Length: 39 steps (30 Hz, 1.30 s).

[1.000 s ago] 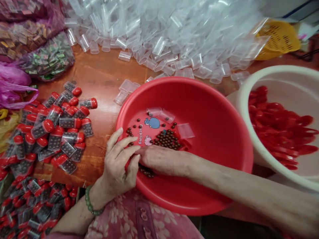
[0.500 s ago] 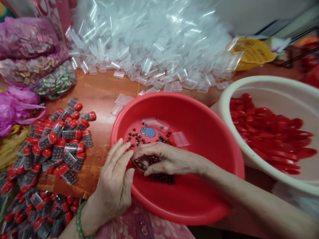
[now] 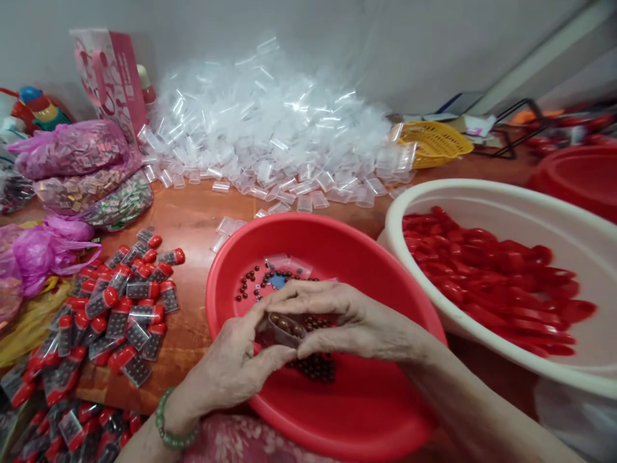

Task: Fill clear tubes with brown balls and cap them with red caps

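Observation:
Over the red basin (image 3: 385, 399), both hands hold one small clear plastic case (image 3: 276, 335) with dark brown balls showing at its open end. My left hand (image 3: 234, 363) wraps its left side, thumb in front. My right hand (image 3: 357, 321) grips the right side, its thumb meeting the left thumb. Fingers hide most of the case. Below and behind the hands, loose brown balls (image 3: 315, 368) lie in the basin, with more scattered at its far left. A couple of clear cases (image 3: 294, 263) rest there too.
White basin (image 3: 482, 193) on the right holds red plastic pieces (image 3: 501, 283). A large heap of clear cases (image 3: 270, 135) lies at the back beside a yellow basket (image 3: 434, 143). Red-capped filled cases (image 3: 139, 289) are piled left, near pink bags of small pieces (image 3: 77, 151).
My left hand has moved right and closed onto the case, which my right hand was holding alone. The view has tilted upward, showing more of the wall.

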Motion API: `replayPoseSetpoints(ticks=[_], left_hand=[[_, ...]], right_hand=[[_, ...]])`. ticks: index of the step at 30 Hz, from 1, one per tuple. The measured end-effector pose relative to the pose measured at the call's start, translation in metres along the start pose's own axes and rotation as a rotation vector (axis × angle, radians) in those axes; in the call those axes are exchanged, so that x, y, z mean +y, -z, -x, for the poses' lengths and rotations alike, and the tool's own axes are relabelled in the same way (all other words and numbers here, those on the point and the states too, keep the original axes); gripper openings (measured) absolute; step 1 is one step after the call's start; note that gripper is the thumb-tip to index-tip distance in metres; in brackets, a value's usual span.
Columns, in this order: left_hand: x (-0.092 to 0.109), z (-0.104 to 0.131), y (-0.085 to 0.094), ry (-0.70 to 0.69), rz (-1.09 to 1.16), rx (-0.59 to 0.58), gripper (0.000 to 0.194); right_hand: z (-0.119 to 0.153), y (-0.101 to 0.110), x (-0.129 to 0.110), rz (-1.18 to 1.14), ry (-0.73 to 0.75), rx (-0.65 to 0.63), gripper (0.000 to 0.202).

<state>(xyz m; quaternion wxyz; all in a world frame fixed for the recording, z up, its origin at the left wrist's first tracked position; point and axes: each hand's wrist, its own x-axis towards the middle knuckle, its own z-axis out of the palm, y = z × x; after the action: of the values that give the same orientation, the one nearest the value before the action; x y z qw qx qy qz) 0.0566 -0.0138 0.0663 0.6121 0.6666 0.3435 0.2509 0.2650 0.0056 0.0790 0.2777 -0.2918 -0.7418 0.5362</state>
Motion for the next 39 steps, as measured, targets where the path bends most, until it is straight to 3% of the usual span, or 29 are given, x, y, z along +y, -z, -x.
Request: replayPoseSetpoints(ticks=[7,13,18,22,28,31,34,39], left_hand=[[-0.004,-0.001,-0.01,-0.035,-0.151,0.1,0.022],[-0.007,-0.002,-0.008,0.033,-0.179,0.088,0.016],[-0.005,-0.002,-0.007,0.049,-0.232,0.057,0.015],[-0.006,-0.001,-0.006,0.068,-0.181,0.052,0.023],[-0.014,0.0,-0.003,0.064,-0.249,0.069,0.023],[-0.015,0.0,-0.002,0.035,-0.324,0.055,0.025],[-0.016,-0.001,-0.003,0.022,-0.388,0.059,0.025],[-0.013,-0.005,-0.007,0.027,-0.386,0.052,0.02]], right_hand=[[0.009,-0.001,-0.001,0.048,0.01,0.106,0.033],[0.015,-0.007,0.001,0.119,0.049,0.194,0.021],[0.011,-0.01,-0.003,0.213,0.067,0.179,0.019],[0.009,-0.017,-0.004,0.279,0.066,0.208,0.011],[0.015,-0.045,-0.004,0.335,0.058,0.429,0.013],[0.019,-0.058,-0.003,0.371,-0.014,0.537,0.009],[0.022,-0.063,-0.003,0.397,-0.178,0.506,0.01],[0.039,-0.047,-0.005,0.351,-0.416,0.238,0.004]])
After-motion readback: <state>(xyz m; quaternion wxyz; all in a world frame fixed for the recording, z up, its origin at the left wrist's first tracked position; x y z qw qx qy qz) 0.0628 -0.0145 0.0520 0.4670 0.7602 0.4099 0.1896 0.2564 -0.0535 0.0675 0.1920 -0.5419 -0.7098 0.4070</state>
